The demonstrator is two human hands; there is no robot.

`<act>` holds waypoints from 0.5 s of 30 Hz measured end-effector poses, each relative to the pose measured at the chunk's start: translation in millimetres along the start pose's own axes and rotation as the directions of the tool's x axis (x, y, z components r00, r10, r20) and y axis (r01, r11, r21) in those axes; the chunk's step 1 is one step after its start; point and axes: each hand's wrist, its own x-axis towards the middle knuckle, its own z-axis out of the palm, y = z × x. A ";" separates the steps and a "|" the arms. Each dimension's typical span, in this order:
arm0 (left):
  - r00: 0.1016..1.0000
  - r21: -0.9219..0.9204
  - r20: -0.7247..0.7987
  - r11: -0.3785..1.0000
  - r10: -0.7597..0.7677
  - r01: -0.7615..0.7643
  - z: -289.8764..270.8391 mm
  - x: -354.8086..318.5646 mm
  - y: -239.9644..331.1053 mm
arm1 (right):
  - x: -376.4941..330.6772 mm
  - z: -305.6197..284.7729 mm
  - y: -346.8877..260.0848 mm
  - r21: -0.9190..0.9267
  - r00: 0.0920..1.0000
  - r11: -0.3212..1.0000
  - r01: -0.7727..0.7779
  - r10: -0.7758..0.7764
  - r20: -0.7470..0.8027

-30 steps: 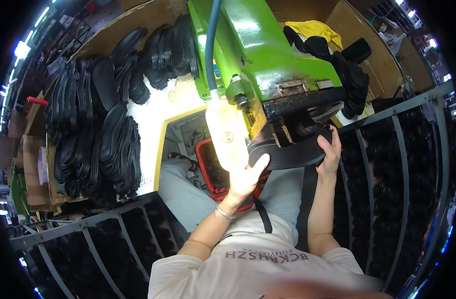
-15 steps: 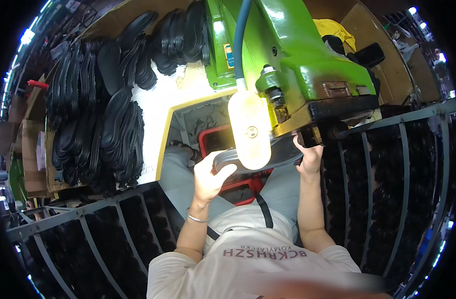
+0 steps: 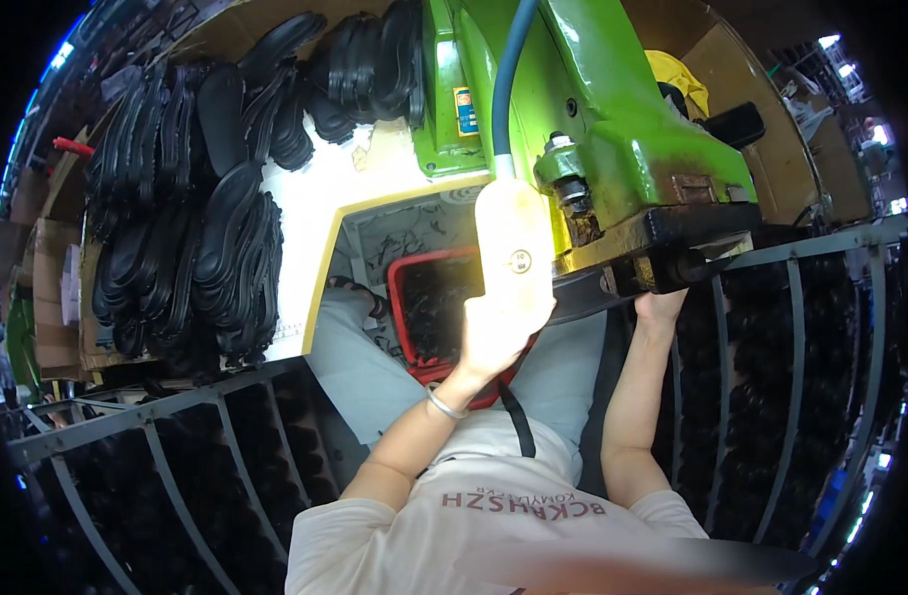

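A black shoe sole (image 3: 585,295) lies under the working head of a green machine (image 3: 637,149), its right part hidden by the head. My left hand (image 3: 491,342) is closed on the sole's left end, just below a bright lamp (image 3: 513,248) that covers some of the fingers. At the other end, under the dark front edge of the machine, my right hand (image 3: 660,307) is closed at the sole. Its fingertips are partly hidden there.
Stacks of black soles (image 3: 231,248) cover the left of the white table (image 3: 340,178), which has a yellow edge. A red crate (image 3: 399,307) with dark pieces stands below, between my legs. Metal racks (image 3: 796,377) flank me. Behind the machine is a cardboard box (image 3: 771,149) with a yellow cloth.
Both hands have moved right with the sole, which now sits further under the machine head. My left hand has come closer to the right hand, in behind the lamp. The view has shifted slightly.
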 end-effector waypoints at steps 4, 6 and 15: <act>0.992 -0.110 -0.116 0.992 0.054 -0.067 -30.6 -7.3 3.6 | -20.2 14.2 19.5 0.017 0.998 0.997 -0.069 0.069 -0.003; 0.994 -0.232 -0.062 0.970 -0.092 0.075 -47.5 -9.1 8.4 | -33.4 43.2 19.4 -0.027 1.000 1.000 -0.007 0.008 0.030; 0.929 -0.511 -0.093 0.818 -0.358 0.264 -90.8 -51.7 -19.3 | -81.3 72.7 40.0 -0.114 0.979 0.973 -0.202 0.201 -0.026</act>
